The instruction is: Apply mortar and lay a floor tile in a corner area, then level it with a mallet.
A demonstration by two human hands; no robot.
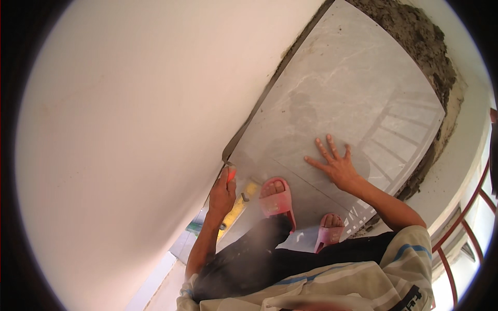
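My left hand (pixel 222 196) is closed around the orange handle (pixel 232 173) of what looks like a trowel, its metal neck at the gap between wall and tile. How far the blade reaches into the gap is hard to make out. A large grey marbled floor tile (pixel 311 98) lies along the white wall (pixel 145 103). My right hand (pixel 338 168) rests on the tile with its fingers spread, holding nothing. Both my feet, in pink slippers (pixel 280 199), are on the grey tiles near a seam.
Rough mortar (pixel 415 39) borders the tile's far and right edges, beside a curved pale ledge (pixel 469 140). Red-brown railings (pixel 461 220) stand at the right. A yellow level-like bar (pixel 234 212) lies by the wall near my left forearm, with a green item (pixel 195 227) next to it.
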